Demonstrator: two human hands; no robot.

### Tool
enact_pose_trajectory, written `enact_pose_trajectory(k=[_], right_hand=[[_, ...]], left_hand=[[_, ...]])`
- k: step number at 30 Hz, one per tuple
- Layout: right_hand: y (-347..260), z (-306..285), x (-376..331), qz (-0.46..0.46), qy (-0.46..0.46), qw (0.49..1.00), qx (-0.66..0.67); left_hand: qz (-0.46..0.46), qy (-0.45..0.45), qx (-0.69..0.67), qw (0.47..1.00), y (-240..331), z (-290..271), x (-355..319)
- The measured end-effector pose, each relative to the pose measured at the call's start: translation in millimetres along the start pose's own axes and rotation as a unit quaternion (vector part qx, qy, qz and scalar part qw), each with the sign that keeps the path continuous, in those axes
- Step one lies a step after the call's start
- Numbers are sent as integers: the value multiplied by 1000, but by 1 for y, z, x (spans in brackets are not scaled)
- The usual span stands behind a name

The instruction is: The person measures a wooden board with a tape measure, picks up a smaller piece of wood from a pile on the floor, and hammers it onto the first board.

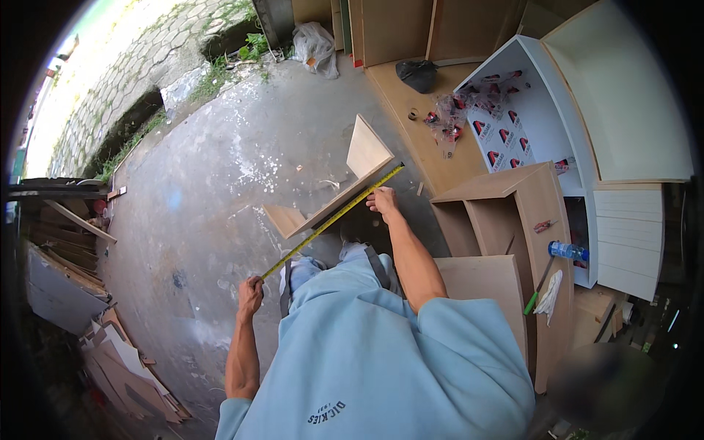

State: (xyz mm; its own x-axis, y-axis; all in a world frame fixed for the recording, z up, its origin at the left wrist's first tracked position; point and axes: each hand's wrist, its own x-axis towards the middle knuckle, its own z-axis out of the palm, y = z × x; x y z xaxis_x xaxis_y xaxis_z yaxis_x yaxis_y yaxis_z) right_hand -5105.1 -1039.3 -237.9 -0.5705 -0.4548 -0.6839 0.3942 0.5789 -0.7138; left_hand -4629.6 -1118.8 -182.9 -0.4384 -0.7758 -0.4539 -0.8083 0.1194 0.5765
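- Stretching a yellow tape measure (334, 220) along a strip of light wood board (323, 209), the person has both hands on the tape, which runs from lower left up to the right.
- The left hand (250, 295) is curled shut around the tape's lower end; whether a tape case sits inside the fist is hidden by the fingers.
- The right hand (383, 199) presses down near the tape's upper part, fingers bent over the tape and the board's edge; the fingertips cannot be made out.
- The board strip lies on the grey concrete floor (213, 183), with a second panel (367, 150) standing tilted at its far end; how the two join is hard to tell.
- The person's light blue shirt (374, 359) covers the near end of the board and most of the legs.
- To the right stands an open wooden cabinet (506, 220), partly cut off by the forearm and shirt, with a plastic bottle (568, 251) beside it.
- A blurred dark patch at lower right cannot be identified.
- Board offcuts (125, 367) lie at lower left, darkened near the picture's rim.
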Motion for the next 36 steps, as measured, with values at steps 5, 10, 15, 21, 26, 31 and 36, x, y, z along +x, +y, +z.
enact_pose_trajectory(k=[5,10,15,21,26,31,36], right_hand=[[-7,2,9,20,-50,998,18],[0,3,6,30,-82,995,45],[1,5,3,29,-105,991,73],[1,11,-2,17,-110,989,100],[-1,14,-10,20,-112,986,120],[-4,20,-18,11,-113,983,144],[-3,20,-16,4,-110,983,147]], left_hand=[[-19,37,-11,999,-5,20,-13],[-27,42,3,999,-19,18,-11],[-10,45,23,999,-24,6,-1],[-47,9,18,999,-8,-10,13],[-65,-16,47,997,-3,-16,22],[-53,-36,28,998,-20,-13,29],[-43,-55,31,997,-27,-8,38]])
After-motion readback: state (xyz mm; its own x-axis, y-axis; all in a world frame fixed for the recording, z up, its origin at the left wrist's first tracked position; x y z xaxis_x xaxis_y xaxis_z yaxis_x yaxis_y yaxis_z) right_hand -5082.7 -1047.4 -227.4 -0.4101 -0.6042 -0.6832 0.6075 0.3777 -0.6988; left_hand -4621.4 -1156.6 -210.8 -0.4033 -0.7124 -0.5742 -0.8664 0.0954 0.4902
